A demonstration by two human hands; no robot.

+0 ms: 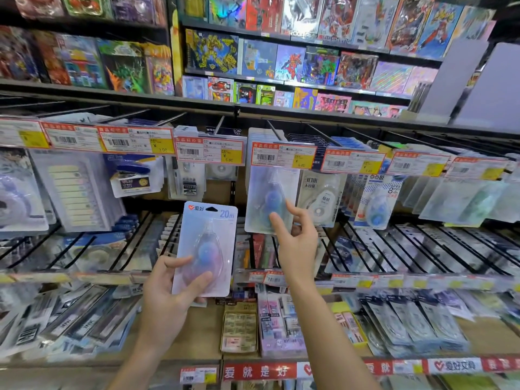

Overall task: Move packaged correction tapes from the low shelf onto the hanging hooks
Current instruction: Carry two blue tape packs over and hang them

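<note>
Holding one packaged correction tape [206,249] up, the left hand [171,294] is curling its fingers and thumb round the bottom of the card. It is keeping the pack upright, likely so the little hole at the top is ready for a hook. The right hand [295,243] is reaching out with loose fingers and touching the front pack [271,201] hanging under a price tag [282,156], maybe to steady it or make room. That hand is gripping nothing. More packs are lying on the low shelf [197,358] below.
</note>
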